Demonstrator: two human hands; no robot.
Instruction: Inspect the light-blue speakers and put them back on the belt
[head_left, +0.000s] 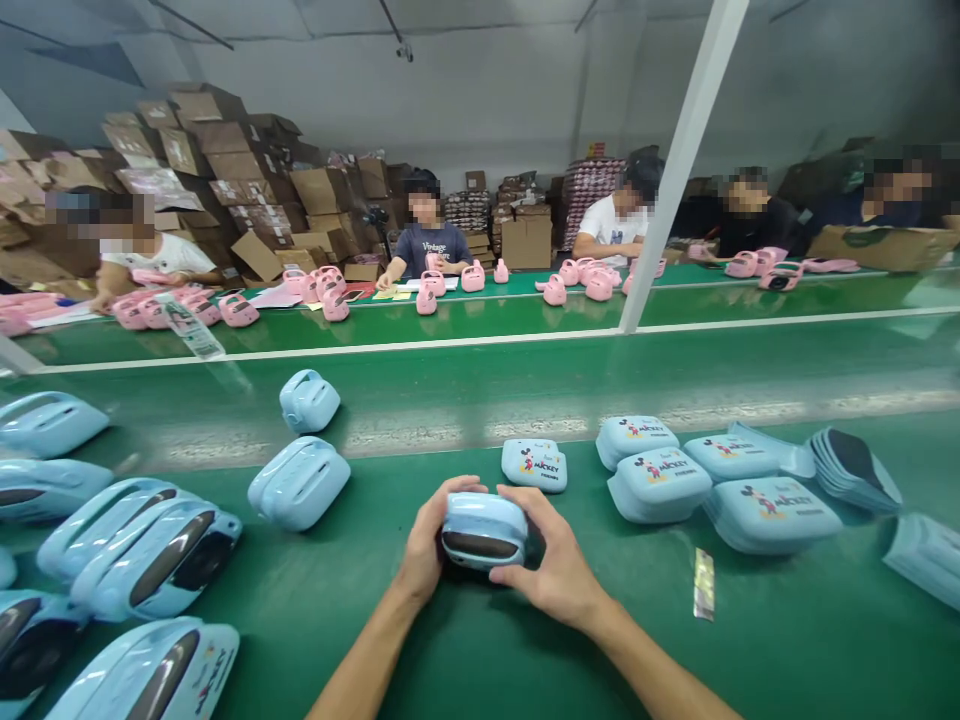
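Between my hands sits a light blue plastic housing (486,518) with a dark oval window facing me; its exact kind I cannot make out. My left hand (433,535) wraps its left side, fingers over the top. My right hand (551,555) grips the right side, thumb at the lower front edge. Just beyond it lies a light blue printed cover (535,465) with a cartoon mouse and the word Mickey. Stacks of the same printed covers (776,512) stand to the right. Left of my hands are two light blue handled housings (298,483), one behind the other.
Several more blue housings (161,550) crowd the green bench's left side. A small shiny strip (704,584) lies at right. Beyond the bench runs a green belt (465,375) with a white post (679,170). Co-workers sit opposite among pink housings (472,277); cardboard boxes (225,140) are piled behind.
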